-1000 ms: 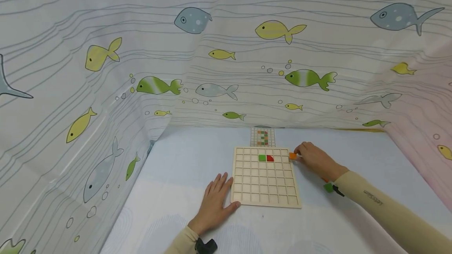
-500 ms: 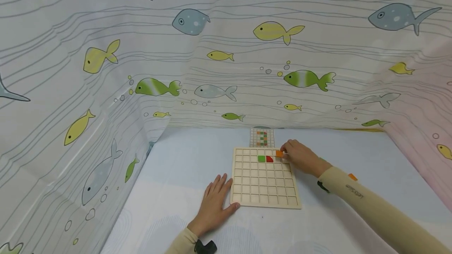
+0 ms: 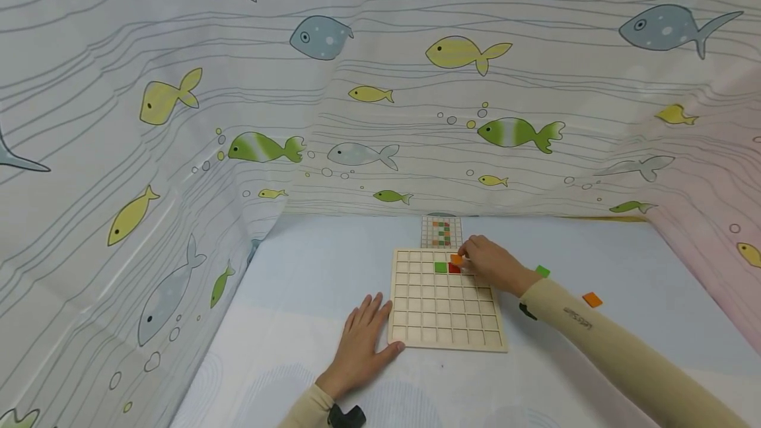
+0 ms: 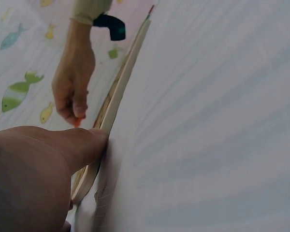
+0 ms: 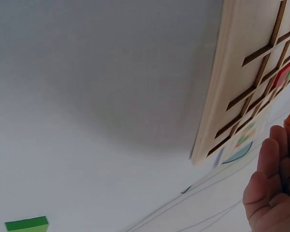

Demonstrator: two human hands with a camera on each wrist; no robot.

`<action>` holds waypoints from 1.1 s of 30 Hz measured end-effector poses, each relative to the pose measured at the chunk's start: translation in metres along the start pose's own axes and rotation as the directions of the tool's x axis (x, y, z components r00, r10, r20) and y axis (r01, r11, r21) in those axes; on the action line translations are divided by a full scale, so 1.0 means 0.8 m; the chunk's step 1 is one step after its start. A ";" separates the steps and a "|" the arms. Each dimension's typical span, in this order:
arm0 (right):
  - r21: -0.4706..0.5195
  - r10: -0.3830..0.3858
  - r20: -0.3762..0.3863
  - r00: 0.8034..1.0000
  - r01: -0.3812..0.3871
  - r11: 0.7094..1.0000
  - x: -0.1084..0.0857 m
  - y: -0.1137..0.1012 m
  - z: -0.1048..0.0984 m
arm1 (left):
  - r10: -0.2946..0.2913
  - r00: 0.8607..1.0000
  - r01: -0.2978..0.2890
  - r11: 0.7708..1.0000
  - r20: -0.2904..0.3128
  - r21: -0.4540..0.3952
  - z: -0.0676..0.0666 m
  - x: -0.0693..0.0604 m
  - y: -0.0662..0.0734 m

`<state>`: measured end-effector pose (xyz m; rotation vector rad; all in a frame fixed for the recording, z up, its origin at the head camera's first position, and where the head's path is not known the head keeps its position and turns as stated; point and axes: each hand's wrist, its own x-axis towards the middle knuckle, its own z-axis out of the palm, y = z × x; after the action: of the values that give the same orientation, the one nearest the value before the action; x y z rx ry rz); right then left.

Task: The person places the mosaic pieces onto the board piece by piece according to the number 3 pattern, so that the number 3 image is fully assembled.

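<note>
The right hand pinches an orange tile over the wooden grid board, by its red tile. The left hand, fingers spread, touches the board's left edge. Dark lettering on the right sleeve is too small to read surely.

Held tile orange. Board pale wood, gridded; on it, green tile, red tile. Loose green tile, loose orange tile. Card gridded, orange-green squares. Bench pale blue and white. Backdrop white, wavy-lined; fish green, yellow, blue.
</note>
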<state>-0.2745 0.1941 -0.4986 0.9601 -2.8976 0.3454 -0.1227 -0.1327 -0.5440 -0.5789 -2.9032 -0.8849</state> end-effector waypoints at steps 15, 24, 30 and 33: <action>-0.053 -0.116 -0.067 0.991 0.113 0.992 0.021 -0.015 0.020 | -0.006 1.000 0.006 1.000 0.006 -0.013 -0.001 -0.001 0.002; -0.084 -0.237 -0.138 0.962 0.227 0.970 0.026 -0.024 0.031 | -0.007 1.000 0.007 1.000 0.007 -0.006 -0.001 -0.001 0.001; -0.034 -0.177 -0.079 0.981 0.175 0.984 0.031 -0.037 0.030 | -0.005 1.000 0.005 1.000 0.005 -0.004 -0.001 0.000 0.000; -0.067 -0.211 -0.103 0.972 0.205 0.976 0.034 -0.039 0.033 | -0.003 1.000 0.003 1.000 0.004 -0.001 0.000 0.000 -0.001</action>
<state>-0.2776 0.1481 -0.5147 1.1833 -2.6622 0.2905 -0.1232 -0.1331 -0.5443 -0.5772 -2.9083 -0.8861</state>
